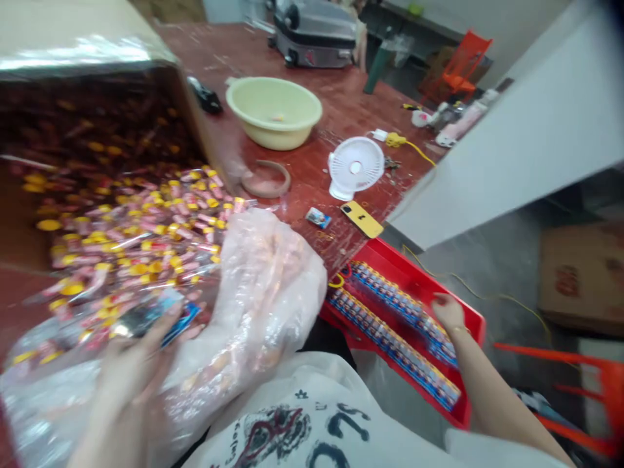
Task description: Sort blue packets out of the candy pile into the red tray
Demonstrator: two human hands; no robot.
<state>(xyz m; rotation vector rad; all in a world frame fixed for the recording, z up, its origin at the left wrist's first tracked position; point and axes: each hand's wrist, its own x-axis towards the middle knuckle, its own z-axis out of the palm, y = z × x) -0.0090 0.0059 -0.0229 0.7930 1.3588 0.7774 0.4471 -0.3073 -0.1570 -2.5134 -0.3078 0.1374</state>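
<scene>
My left hand (134,351) is closed on a small blue packet (168,318), held over a clear plastic bag (263,292) at the table's near edge. A heap of small pink-and-yellow wrapped items (141,240) spills from a tipped cardboard box (73,39) onto the bag. My right hand (447,311) reaches down into a red tray (475,325) beside my lap, fingers curled onto rows of blue packets (390,318) laid in it; whether it grips one is hidden.
On the red-brown table (331,110) lie a pale yellow basin (273,110), a tape ring (266,181), a small white fan (354,166), a yellow phone (361,219) and a loose packet (318,217). A white board (526,130) stands right, orange chairs (585,396) beyond.
</scene>
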